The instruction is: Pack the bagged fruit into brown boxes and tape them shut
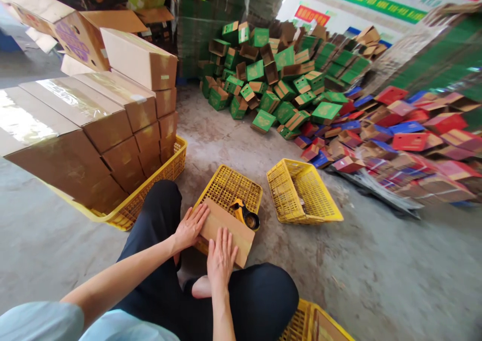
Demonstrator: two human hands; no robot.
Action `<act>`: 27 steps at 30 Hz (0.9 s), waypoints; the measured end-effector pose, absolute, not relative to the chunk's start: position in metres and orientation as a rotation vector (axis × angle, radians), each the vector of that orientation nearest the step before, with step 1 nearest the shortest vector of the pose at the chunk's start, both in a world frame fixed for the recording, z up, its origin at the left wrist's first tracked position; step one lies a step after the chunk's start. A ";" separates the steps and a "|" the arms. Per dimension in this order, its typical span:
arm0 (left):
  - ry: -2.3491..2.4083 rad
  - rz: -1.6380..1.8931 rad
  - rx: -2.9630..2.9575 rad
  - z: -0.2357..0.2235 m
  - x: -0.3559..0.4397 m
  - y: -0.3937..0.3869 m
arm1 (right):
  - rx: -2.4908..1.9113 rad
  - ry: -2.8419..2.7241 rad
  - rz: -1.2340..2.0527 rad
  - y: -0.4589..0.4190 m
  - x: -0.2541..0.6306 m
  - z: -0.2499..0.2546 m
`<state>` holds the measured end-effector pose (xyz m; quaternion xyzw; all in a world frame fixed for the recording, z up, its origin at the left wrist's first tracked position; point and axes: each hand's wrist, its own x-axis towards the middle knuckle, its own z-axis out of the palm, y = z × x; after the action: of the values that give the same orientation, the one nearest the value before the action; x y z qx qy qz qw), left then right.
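Note:
A flat brown cardboard piece [228, 225], perhaps a folded box, rests on an upturned yellow plastic crate [234, 179] between my knees. My left hand [191, 225] lies on the cardboard's left end with the fingers stretched out. Near the cardboard's front edge, my right hand [221, 256] is laid flat, fingers extended. Just beyond the cardboard, a yellow and black tape dispenser [244, 213] sits on the crate. Part of the crate is hidden under the cardboard and behind my hands.
On the left, taped brown boxes [109, 115] stand stacked in a yellow crate [179, 155]. Another yellow crate [303, 193] stands to the right, tilted. Green boxes [263, 121] and red and blue boxes [409, 141] lie heaped at the back. One more yellow crate [307, 321] is by my right knee.

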<state>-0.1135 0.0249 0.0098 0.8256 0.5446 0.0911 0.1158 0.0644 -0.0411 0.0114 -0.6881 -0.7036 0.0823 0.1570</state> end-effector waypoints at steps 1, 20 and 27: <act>1.598 0.255 2.417 0.010 -0.114 0.025 | -2.005 -1.970 0.225 -0.046 0.076 0.009; 1.545 0.430 2.539 -0.012 -0.121 0.021 | -2.003 -1.108 0.609 -0.057 0.152 -0.030; 1.467 0.609 2.527 -0.030 -0.119 0.036 | -1.941 -1.061 0.666 -0.052 0.150 -0.020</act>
<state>-0.1194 0.0357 -0.0296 0.8441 0.4899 0.2034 0.0781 0.1503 -0.0521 -0.0203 -0.7685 -0.4201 0.2639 0.4040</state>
